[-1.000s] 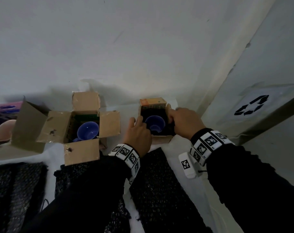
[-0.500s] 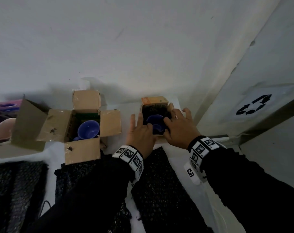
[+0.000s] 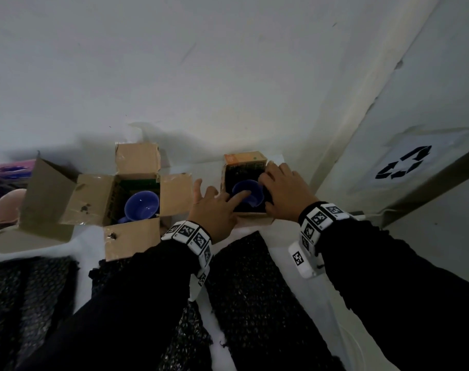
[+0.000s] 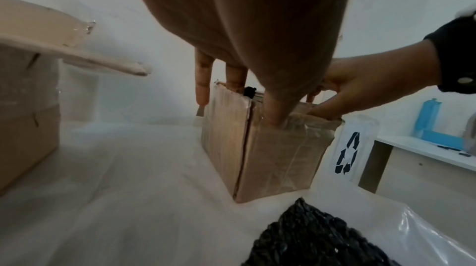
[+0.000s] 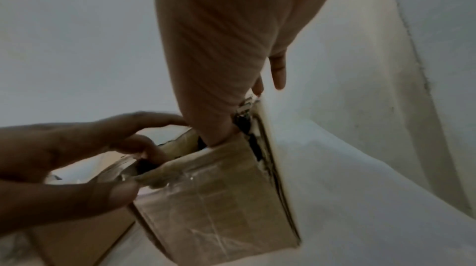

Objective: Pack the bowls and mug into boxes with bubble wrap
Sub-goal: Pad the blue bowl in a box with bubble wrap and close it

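A small cardboard box (image 3: 245, 159) stands at the table's back right, lined with black bubble wrap, with a blue bowl (image 3: 252, 194) in it. My left hand (image 3: 214, 210) reaches in from the left, its index finger lying straight on the bowl's rim. In the left wrist view its thumb (image 4: 275, 116) presses the box's (image 4: 270, 158) front top edge. My right hand (image 3: 282, 192) lies spread over the box's right edge, fingers straight. A blue mug (image 3: 141, 208) sits in the open middle box (image 3: 136, 239). A pink bowl (image 3: 5, 206) shows at far left.
Sheets of black bubble wrap (image 3: 254, 295) lie on the white table in front of the boxes. A large open box flap (image 3: 48, 194) stands left of the middle box. A white bin with a recycling sign (image 3: 404, 164) is close on the right; the wall is right behind.
Both hands have opened out from curled to spread. The left index finger has moved onto the bowl's rim, and the right hand has shifted back to the box's right edge.
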Demonstrator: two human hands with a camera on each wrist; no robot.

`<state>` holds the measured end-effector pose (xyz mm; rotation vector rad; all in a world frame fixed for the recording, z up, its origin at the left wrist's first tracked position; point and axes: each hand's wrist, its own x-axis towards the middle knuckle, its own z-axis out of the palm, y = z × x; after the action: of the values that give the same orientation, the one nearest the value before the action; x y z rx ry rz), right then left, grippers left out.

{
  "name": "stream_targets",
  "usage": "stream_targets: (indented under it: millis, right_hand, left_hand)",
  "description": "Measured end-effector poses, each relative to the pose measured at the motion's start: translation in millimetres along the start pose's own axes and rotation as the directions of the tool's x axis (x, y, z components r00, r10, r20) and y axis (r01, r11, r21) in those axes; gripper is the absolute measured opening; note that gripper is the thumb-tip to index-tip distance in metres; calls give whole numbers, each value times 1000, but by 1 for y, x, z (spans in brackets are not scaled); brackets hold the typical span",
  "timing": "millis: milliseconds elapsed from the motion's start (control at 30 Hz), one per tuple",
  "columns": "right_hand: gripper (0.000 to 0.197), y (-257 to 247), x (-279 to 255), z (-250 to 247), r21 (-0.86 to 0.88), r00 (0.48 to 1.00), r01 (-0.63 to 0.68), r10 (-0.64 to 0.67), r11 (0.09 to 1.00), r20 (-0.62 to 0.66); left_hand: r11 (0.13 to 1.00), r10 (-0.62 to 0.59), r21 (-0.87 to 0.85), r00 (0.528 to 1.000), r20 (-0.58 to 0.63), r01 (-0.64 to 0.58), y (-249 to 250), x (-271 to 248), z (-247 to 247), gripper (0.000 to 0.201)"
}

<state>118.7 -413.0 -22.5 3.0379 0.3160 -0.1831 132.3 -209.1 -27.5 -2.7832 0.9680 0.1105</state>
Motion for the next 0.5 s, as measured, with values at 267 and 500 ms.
stream_targets:
  millis: [267, 500]
  right_hand:
    - [26, 8, -11, 15, -128, 989, 32, -50, 991, -139]
    - [61, 2, -21, 27, -29, 993, 29, -33, 999, -117]
  left_hand:
    - [996, 91, -1, 989, -117, -91, -11, -3, 23, 16]
    - [996, 3, 88, 995, -103, 6, -5, -1, 15, 19]
